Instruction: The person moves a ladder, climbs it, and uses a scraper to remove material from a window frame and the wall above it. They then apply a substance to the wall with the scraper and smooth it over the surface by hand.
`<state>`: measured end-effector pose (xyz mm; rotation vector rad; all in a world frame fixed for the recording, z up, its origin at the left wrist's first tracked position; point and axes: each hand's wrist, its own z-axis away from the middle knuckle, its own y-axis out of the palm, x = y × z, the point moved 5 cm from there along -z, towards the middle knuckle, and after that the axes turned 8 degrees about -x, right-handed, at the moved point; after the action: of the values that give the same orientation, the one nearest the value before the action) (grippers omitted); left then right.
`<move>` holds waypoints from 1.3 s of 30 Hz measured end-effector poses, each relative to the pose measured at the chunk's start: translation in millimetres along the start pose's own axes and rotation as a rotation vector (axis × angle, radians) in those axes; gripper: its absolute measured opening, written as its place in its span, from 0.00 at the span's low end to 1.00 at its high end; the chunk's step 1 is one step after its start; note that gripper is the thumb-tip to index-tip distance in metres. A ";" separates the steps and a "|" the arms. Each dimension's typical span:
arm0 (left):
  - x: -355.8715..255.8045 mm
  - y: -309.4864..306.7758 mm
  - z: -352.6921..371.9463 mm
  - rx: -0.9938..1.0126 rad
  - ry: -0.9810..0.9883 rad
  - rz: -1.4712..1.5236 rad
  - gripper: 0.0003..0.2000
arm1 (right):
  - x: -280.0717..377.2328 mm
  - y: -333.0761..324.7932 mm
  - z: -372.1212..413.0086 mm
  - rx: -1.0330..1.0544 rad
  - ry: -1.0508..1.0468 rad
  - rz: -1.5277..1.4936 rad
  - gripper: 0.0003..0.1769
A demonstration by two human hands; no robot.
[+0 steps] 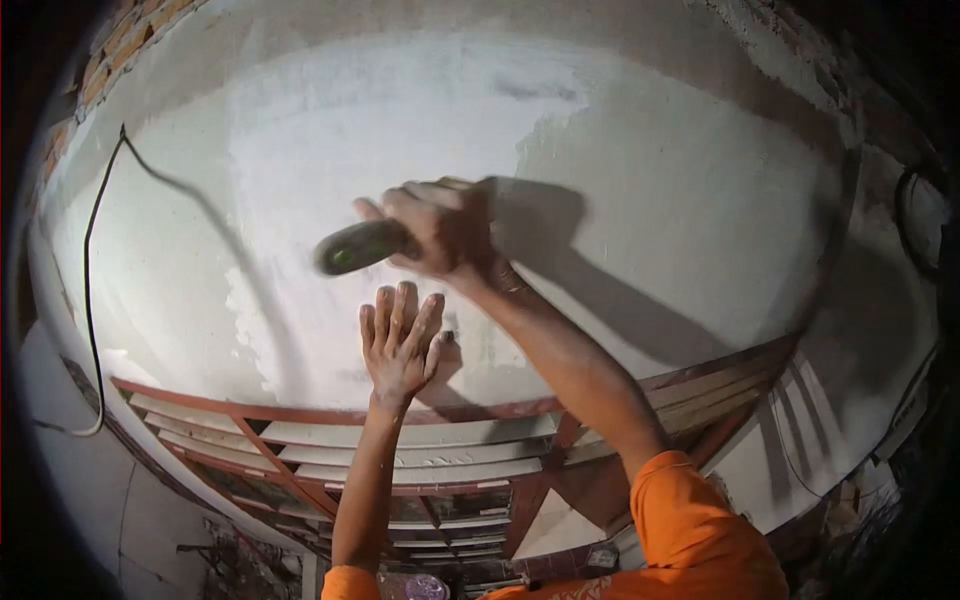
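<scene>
My right hand (440,230) grips a tool with a dark green handle (358,247), held up against the white plastered wall (640,170); the handle sticks out to the left and looks blurred, and the working end is hidden behind my fingers. My left hand (400,340) lies flat against the wall just below it, fingers together and pointing up, holding nothing. Both arms come up from the bottom of the view in orange sleeves (690,520).
A black cable (88,270) runs down the wall at left. Below the plaster sits a red-framed louvred vent (400,460). Bare brick (130,40) shows at the top left and right edges. Rubble lies on the floor at the bottom.
</scene>
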<state>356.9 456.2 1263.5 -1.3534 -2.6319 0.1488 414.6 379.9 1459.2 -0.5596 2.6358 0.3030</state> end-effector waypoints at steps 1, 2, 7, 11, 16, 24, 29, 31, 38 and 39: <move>0.8 3.2 2.3 -0.003 0.008 0.001 0.28 | 8.0 5.1 -5.1 0.006 0.020 -0.024 0.22; 3.8 5.1 6.0 -0.039 -0.002 0.006 0.26 | 17.3 5.9 -7.4 0.012 0.042 -0.049 0.22; 5.5 5.5 6.0 -0.066 -0.023 -0.032 0.25 | -1.4 -10.9 12.3 0.135 -0.003 0.014 0.17; 8.3 10.4 11.8 -0.039 -0.026 -0.075 0.24 | -1.6 -5.7 3.4 -0.013 0.076 -0.048 0.16; 7.4 7.4 10.8 -0.072 0.022 -0.017 0.26 | 1.7 -5.7 13.2 0.079 0.009 -0.026 0.16; 11.1 8.2 12.0 -0.114 -0.023 -0.023 0.25 | 7.4 -2.8 18.6 0.072 0.024 -0.053 0.15; 10.8 8.0 12.1 -0.089 -0.048 -0.036 0.25 | -13.7 -20.0 6.5 -0.074 0.221 0.123 0.16; 10.6 5.7 11.1 -0.076 -0.037 -0.035 0.26 | -18.8 -35.5 -9.0 -0.091 0.330 0.034 0.20; 9.1 5.6 10.3 -0.087 -0.037 -0.033 0.26 | -83.5 -86.5 -74.4 -0.181 0.492 -0.509 0.12; 7.9 4.9 10.3 -0.077 -0.041 -0.037 0.26 | -90.7 -89.5 -85.9 -0.189 0.488 -0.599 0.10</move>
<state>354.2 465.4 1253.5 -1.3371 -2.7209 0.0719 497.0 305.1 1565.2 -1.6137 2.7203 0.2470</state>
